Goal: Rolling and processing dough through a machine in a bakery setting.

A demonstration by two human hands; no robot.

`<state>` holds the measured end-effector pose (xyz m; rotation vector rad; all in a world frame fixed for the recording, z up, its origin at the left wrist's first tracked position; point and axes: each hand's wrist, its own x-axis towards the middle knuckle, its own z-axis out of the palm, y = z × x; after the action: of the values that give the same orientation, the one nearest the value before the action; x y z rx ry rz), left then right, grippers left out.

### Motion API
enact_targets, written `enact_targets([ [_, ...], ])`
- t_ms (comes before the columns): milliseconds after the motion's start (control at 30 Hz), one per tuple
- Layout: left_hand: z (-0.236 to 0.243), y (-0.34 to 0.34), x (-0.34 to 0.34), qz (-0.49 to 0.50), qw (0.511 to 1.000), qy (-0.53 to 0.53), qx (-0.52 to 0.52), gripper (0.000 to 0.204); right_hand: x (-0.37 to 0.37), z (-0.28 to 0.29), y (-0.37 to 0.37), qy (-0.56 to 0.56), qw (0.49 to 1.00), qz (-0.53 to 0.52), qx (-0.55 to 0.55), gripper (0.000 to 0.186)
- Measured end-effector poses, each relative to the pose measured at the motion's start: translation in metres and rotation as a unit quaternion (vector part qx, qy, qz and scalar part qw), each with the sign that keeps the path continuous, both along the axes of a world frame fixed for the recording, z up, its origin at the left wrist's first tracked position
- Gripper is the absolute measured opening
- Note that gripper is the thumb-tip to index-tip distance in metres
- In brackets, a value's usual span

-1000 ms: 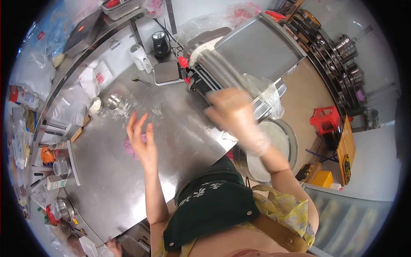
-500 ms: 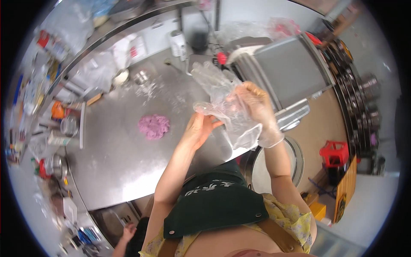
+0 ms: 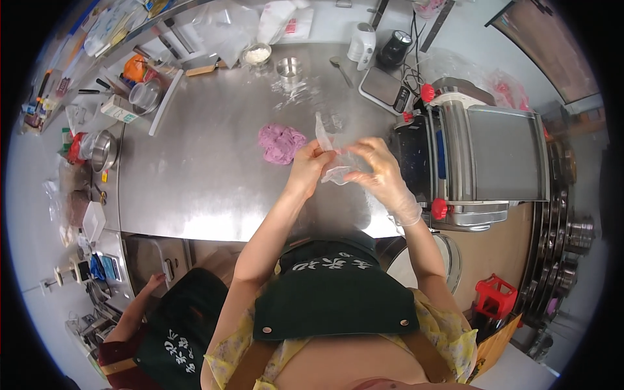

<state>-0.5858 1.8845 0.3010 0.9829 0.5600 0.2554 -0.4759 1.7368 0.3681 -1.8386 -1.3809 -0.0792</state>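
Left hand [image 3: 305, 169] pinches a clear glove [image 3: 336, 175], seemingly steadying it — the gloved right hand [image 3: 382, 177] curves close, its grip unclear. Pink dough [image 3: 279, 143] sits on the table [image 3: 188, 162] just beside the left hand — perhaps leaving both room.

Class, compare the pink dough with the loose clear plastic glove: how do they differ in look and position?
Colour: the pink dough is opaque, while the loose glove is see-through.
Form: the dough is a thick, lumpy mass; the glove is thin and crumpled.
Position: the dough rests on the metal tabletop; the glove is held in the left hand.
Shared: both have uneven outlines.
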Motion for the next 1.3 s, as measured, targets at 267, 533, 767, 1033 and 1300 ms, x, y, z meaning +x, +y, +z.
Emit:
enact_targets([
  [267, -0.001, -0.015, -0.009, 0.023, 0.998, -0.033, -0.04, 0.044, -0.02, -0.045, 0.012, 0.309, 0.936, -0.165, -0.04, 0.016],
  [533, -0.012, 0.001, -0.006, 0.021, 0.967, 0.025, 0.253, 0.042, -0.024, -0.045, 0.018, 0.137, 0.967, -0.201, -0.073, 0.017],
  [767, -0.005, 0.023, -0.014, 0.049, 0.821, 0.097, 0.561, 0.04, -0.019, -0.057, 0.025, 0.285, 0.927, -0.194, -0.147, 0.016],
  [1033, -0.011, 0.016, -0.011, 0.025, 0.894, 0.123, 0.431, 0.048, -0.027, -0.049, 0.04, 0.098, 0.964, -0.207, -0.135, 0.013],
  [1300, -0.031, 0.033, -0.028, 0.093, 0.721, 0.074, 0.683, 0.035, -0.015, -0.068, 0.056, -0.012, 0.989, -0.079, -0.127, 0.007],
])
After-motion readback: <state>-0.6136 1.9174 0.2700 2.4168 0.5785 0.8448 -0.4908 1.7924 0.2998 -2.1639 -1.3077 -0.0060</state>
